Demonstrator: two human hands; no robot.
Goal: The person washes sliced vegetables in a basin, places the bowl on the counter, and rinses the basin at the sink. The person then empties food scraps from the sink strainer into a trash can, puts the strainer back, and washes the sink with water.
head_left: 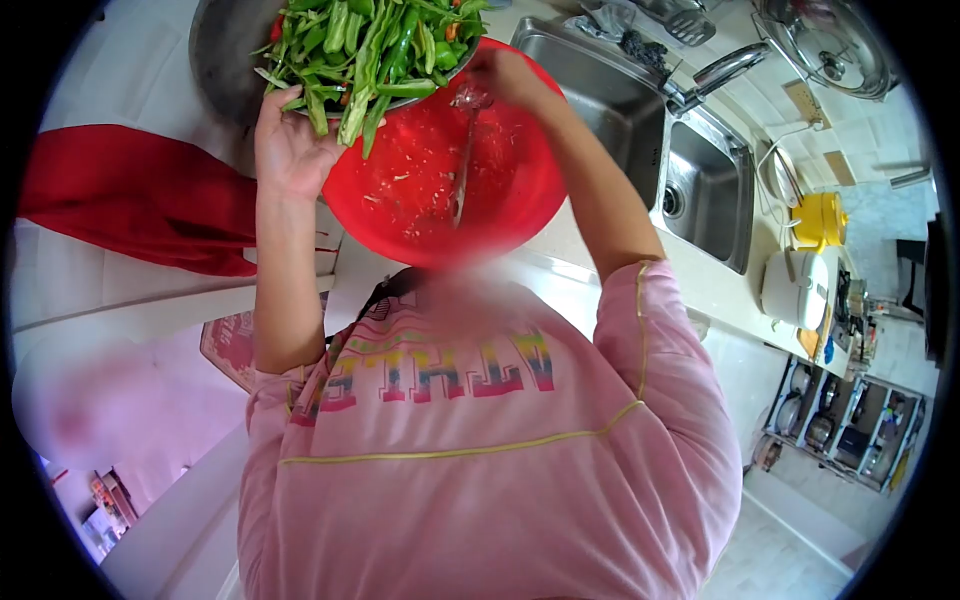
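Observation:
A grey metal bowl [222, 65] heaped with sliced green peppers [385, 50] and a few red pieces is tilted over the edge of a red plastic basin [420, 180]. My left hand [298, 152] grips the bowl's near rim from below, with some pepper strips hanging over beside its fingers. Over the basin's far right side, my right hand [505, 80] is closed at the top of a long, shiny metal utensil [463, 175]. Its exact kind is unclear. Small pale bits cling to the basin's inside. My right fingertips are partly in shadow.
A double steel sink [600, 85] with a faucet [720, 75] lies right of the basin. Farther right are a glass lid [830, 65], yellow pot [820, 220], white appliance [795, 285] and pull-out rack [845, 420]. Red cloth [140, 195] lies at left.

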